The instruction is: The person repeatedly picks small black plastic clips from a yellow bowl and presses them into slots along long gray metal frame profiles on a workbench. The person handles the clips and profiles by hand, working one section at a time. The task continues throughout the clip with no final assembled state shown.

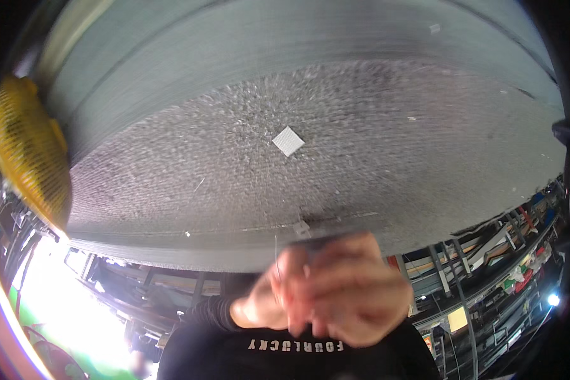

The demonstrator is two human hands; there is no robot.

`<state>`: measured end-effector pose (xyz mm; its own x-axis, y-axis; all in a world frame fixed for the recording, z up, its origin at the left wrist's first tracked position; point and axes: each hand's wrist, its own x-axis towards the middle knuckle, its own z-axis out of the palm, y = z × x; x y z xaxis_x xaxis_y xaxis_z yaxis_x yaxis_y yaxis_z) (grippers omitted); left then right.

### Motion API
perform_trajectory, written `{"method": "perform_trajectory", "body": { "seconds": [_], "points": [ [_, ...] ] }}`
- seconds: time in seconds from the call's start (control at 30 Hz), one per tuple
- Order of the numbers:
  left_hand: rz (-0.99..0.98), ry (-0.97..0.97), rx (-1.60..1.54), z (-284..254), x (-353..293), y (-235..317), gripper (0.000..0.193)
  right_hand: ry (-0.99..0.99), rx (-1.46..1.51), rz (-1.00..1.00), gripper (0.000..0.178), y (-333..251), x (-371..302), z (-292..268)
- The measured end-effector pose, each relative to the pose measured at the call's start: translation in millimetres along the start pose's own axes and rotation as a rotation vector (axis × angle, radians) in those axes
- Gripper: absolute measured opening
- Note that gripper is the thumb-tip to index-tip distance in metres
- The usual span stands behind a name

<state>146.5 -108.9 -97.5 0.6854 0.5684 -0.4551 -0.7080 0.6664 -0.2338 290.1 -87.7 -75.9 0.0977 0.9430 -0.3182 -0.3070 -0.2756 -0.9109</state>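
Observation:
Close together in front of my chest are both my hands, blurred by motion. My left hand (265,303) comes from a dark sleeve, its fingers bent and pressed against those of the right. Larger in view, my right hand (367,294) has its fingers curled inward and closed. A thin pale line, like a thread or wire (276,250), rises beside the left fingers. Along the top of the hands shows a dark flat strip (326,240), too smeared to identify. What the fingertips pinch is hidden. Beyond lies a speckled grey surface (361,171) with a white square piece (288,141).
A yellow perforated plastic basket (28,152) stands at the far left edge. Smooth grey material (202,63) borders the speckled surface at the back. A small pale scrap (301,228) lies near the front edge. Racks with long stacked pieces (487,272) are at the right.

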Motion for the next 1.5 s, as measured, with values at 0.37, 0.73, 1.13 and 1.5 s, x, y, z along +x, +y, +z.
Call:
{"method": "perform_trajectory", "body": {
  "seconds": [0.37, 0.73, 1.13, 1.5],
  "points": [
    [0.133, -0.016, 0.031, 32, 2, 1, 0.02, 0.049, -0.244, -0.015, 0.036, -34, -18, 7],
    [0.157, -0.01, -0.136, 51, -10, 3, 0.041, 0.173, -0.419, -0.157, 0.032, -27, -43, -12],
    [0.718, -0.164, 2.356, 25, -34, 75, 0.038, 0.412, -1.111, -0.255, 0.019, 55, -72, 19],
    [0.899, -0.556, 2.551, -6, -12, 93, 0.045, 0.118, 0.066, 0.04, 0.013, 4, -204, 5]
  ]
}}
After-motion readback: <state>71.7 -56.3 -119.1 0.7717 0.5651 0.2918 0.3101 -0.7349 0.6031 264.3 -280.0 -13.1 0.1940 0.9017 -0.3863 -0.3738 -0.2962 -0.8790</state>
